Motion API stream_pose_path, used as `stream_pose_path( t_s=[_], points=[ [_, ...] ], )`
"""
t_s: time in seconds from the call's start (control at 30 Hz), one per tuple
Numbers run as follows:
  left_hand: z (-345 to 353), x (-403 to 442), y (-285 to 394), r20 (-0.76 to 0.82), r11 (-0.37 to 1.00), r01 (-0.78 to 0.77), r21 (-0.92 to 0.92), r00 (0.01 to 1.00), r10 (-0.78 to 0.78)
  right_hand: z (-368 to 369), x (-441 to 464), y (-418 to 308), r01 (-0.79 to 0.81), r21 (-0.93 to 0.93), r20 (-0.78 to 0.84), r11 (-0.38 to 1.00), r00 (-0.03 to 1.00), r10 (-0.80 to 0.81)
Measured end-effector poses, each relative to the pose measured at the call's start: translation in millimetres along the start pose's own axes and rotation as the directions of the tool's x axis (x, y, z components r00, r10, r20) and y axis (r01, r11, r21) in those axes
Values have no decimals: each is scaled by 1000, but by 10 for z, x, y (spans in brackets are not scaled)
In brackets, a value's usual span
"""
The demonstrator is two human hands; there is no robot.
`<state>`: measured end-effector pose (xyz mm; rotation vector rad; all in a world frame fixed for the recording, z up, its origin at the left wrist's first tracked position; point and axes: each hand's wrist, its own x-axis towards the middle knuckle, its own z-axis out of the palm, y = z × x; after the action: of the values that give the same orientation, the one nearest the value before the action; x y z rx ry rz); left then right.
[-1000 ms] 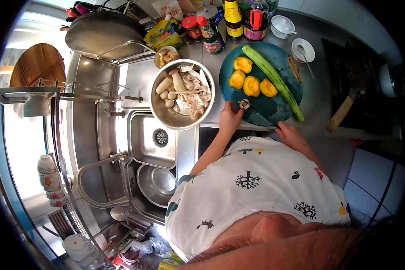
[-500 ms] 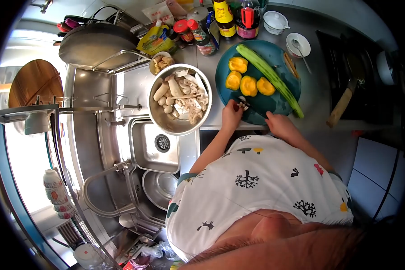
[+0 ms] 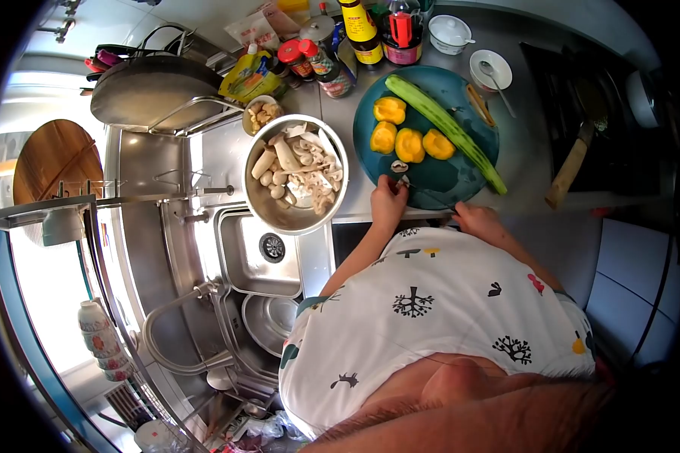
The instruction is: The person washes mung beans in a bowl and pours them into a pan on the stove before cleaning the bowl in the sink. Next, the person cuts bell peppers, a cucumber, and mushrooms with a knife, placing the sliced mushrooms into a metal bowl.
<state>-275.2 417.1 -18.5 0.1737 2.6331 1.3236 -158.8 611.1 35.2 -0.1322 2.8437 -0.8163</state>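
Note:
A round dark teal cutting board [image 3: 461, 175] lies on the counter in front of me. My right hand [image 3: 478, 220] is closed around the handle of a knife [image 3: 435, 198], whose dark blade reaches left across the board's near edge. At the same edge, my left hand [image 3: 389, 201] pinches a small pale mushroom piece [image 3: 405, 180] by the blade tip. A cut mushroom slice [image 3: 399, 166] lies just beyond those fingers. Several yellow rounded halves [image 3: 409, 145] and a long, pale-striped green cucumber-like vegetable [image 3: 449, 132] rest farther back on the board.
Left of the board stands a steel bowl [image 3: 335, 210] of mushrooms, beside the sink [image 3: 261, 275]. Sauce bottles [image 3: 363, 34] and jars line the back. A small white bowl with a spoon [image 3: 499, 79] sits right of the board, before the stove [image 3: 574, 90] and a wooden-handled pan [image 3: 570, 170].
A mushroom slice now lies apart on the board beyond my left fingers. The knife and my right hand have drawn slightly toward me and to the right. The whole view has shifted a little.

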Motion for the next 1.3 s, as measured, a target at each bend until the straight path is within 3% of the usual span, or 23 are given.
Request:
stream_pose_path(
  t_s=[0.3,0.4,0.47,0.5,0.57,0.6,0.7,0.73,0.77,0.83,0.9,1.07,1.13,1.17,1.23,1.3],
  points=[
    [-20,-10,12,44,997,-54,54,998,51,83,318,-75,-68,34,156,997,986,62],
    [-16,13,-80,17,999,-14,-49,1000,14,1,325,-133,-51,91,85,995,995,43],
    [1,29,-173,-83,989,-132,73,987,138,-115,243,-158,-30,130,29,991,999,26],
    [5,43,-135,-91,989,-125,73,987,131,-178,187,-164,-96,164,-29,982,994,102],
    [32,147,-18,-86,988,-108,-107,991,99,-187,98,-96,-136,200,-78,970,985,154],
    [70,187,-25,-124,961,-277,11,953,276,-170,63,-6,-163,209,-124,964,974,191],
    [28,227,151,66,989,-109,102,992,103,-175,25,75,-172,284,-147,943,964,220],
    [41,233,132,34,989,-93,111,995,90,-208,16,52,-201,343,-136,917,956,261],
    [62,240,108,42,982,-129,138,991,125,-245,11,8,-177,342,-128,923,964,232],
    [93,247,48,37,973,-161,166,987,157,-305,-13,-54,-280,301,-41,912,951,306],
    [93,183,5,34,942,-272,195,962,270,-248,-35,-35,-231,278,-74,933,963,260],
    [-375,82,144,-136,965,-251,-73,961,240,-264,-11,-98,-312,299,-26,902,942,335],
    [-733,41,196,-333,957,-283,66,898,288,-279,12,-130,-313,298,-44,902,939,341],
    [-920,14,246,-388,964,-266,26,886,255,-274,31,-144,-315,300,-63,901,936,348],
    [-1158,16,86,-433,983,-152,101,883,181,-212,62,-113,-274,304,-98,913,944,316],
    [-1349,17,-88,-405,950,-126,286,882,240,-190,90,-118,-234,305,-135,923,949,285]
  ],
)
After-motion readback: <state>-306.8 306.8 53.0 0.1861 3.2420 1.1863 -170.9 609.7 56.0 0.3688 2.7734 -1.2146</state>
